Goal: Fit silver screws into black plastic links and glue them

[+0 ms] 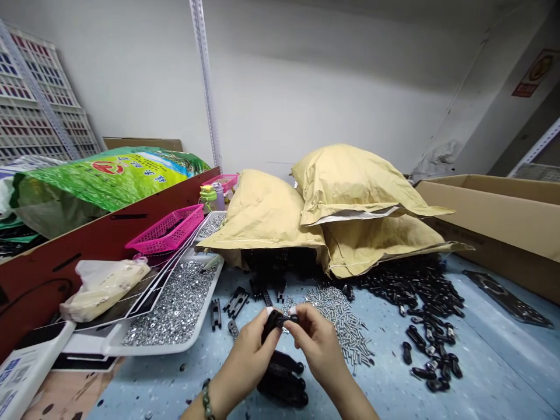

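At the front middle of the table, my left hand [252, 345] grips a small black plastic part [272, 322] between thumb and fingers. Close against it, my right hand [315, 337] pinches the other end of what looks like the same black piece; whether it is one part or two I cannot tell. White coverings show on some fingertips. Below my hands lies a cluster of longer black parts [283, 382], partly hidden by my left wrist. Just beyond my right hand spreads a pile of silver screws [341, 321]. Several black clamp-like parts [237, 301] lie beyond my left hand.
A white tray of small metal nuts [170, 309] stands left, near a pink basket [168, 230] and a plastic bag [105, 283]. Yellow paper sacks [271, 210] rest at the back. Many black parts [415, 291] lie right, before a cardboard box [494, 219].
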`<action>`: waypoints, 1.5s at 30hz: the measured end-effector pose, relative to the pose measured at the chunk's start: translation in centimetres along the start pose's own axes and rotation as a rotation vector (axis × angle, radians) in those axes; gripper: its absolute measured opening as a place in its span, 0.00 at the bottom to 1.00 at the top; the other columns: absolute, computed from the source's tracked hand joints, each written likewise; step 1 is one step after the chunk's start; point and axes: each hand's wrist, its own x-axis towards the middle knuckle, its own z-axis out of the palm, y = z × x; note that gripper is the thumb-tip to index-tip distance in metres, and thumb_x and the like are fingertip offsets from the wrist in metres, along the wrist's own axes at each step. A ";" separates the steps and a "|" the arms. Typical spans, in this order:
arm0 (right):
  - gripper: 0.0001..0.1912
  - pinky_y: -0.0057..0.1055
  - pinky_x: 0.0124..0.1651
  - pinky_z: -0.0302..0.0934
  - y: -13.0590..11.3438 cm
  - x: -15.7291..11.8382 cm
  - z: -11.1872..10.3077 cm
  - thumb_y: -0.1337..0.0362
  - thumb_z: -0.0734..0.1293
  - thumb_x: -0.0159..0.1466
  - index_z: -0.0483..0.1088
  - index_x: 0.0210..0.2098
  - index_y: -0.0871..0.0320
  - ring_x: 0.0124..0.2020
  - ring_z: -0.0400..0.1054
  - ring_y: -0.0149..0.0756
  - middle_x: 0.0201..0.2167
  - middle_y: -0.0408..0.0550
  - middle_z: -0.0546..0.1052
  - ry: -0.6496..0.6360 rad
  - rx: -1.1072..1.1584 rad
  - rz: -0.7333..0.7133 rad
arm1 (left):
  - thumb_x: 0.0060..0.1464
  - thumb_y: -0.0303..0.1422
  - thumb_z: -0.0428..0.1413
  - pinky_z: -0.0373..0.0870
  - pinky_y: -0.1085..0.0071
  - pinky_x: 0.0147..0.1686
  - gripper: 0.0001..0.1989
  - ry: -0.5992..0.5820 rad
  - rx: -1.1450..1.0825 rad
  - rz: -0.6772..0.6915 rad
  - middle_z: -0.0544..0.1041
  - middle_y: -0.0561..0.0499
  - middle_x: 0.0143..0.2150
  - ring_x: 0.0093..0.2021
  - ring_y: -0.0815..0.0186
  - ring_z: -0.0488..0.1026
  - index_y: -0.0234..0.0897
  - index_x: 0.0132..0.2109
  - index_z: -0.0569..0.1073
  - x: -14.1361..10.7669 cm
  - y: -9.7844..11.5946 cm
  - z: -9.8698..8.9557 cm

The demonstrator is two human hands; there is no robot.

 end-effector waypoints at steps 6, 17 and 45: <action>0.09 0.25 0.22 0.53 0.0 -0.6 -0.5 0.60 0.63 0.62 0.60 0.29 0.55 0.20 0.59 0.27 0.20 0.36 0.62 -0.060 -0.146 0.024 | 0.62 0.38 0.47 0.58 0.70 0.30 0.10 -0.075 0.426 0.124 0.71 0.52 0.31 0.30 0.64 0.67 0.39 0.34 0.64 -0.1 0.5 -0.5; 0.05 0.33 0.37 0.61 5.8 -2.5 -3.5 0.68 0.59 0.64 0.65 0.34 0.55 0.35 0.66 0.37 0.34 0.46 0.69 -0.078 -0.619 0.003 | 0.60 0.39 0.46 0.59 0.71 0.31 0.10 -0.147 0.416 -0.033 0.73 0.53 0.32 0.33 0.63 0.69 0.39 0.39 0.67 3.3 -1.9 -1.7; 0.13 0.40 0.45 0.62 8.2 -3.4 -3.6 0.70 0.57 0.66 0.67 0.47 0.54 0.44 0.65 0.43 0.42 0.51 0.71 -0.034 -0.656 -0.141 | 0.58 0.32 0.51 0.63 0.70 0.45 0.10 -0.435 0.364 0.057 0.71 0.50 0.39 0.43 0.63 0.69 0.40 0.43 0.76 5.1 -5.6 -0.7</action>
